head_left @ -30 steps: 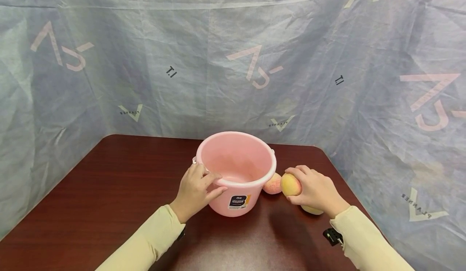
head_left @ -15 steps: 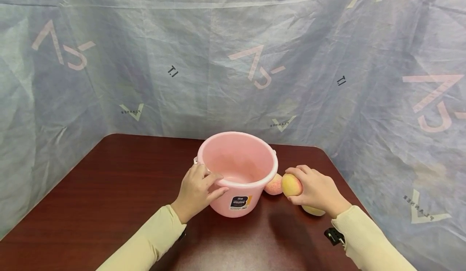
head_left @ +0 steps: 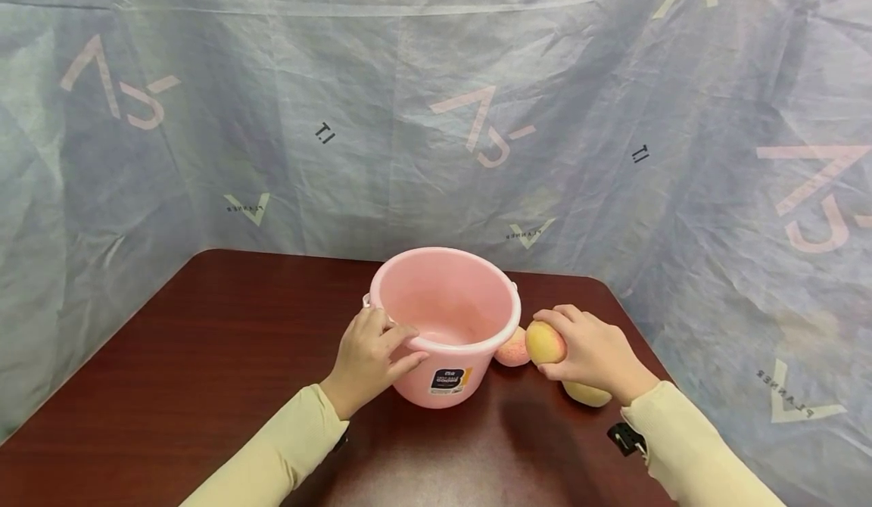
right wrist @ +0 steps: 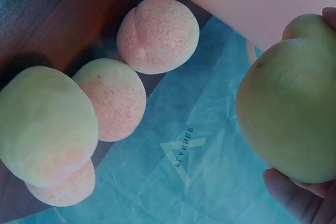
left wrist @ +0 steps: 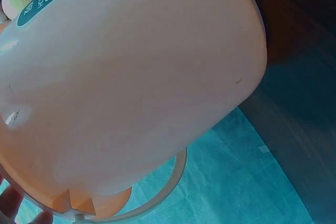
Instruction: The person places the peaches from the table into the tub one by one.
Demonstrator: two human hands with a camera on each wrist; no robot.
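A pink plastic bucket (head_left: 443, 374) with a label on its side stands upright on the table. My left hand (head_left: 368, 356) grips its near left rim, fingers over the edge and thumb against the outer wall. To the right of the bucket, my right hand (head_left: 593, 352) holds a yellow-and-red peach (head_left: 546, 342) above the table; the same peach (right wrist: 291, 103) looks large and greenish in the right wrist view. Beneath and behind that hand lie more peaches, one pinkish peach (head_left: 512, 348) beside the bucket and a pale yellow peach (head_left: 587, 395) partly hidden by the hand.
Several peaches cluster on the table in the right wrist view, including a speckled peach (right wrist: 157, 35) and a large pale peach (right wrist: 47, 127). A bucket handle (left wrist: 176, 177) hangs at the bucket's side. Printed cloth (head_left: 341, 113) surrounds the dark wooden table (head_left: 225, 340).
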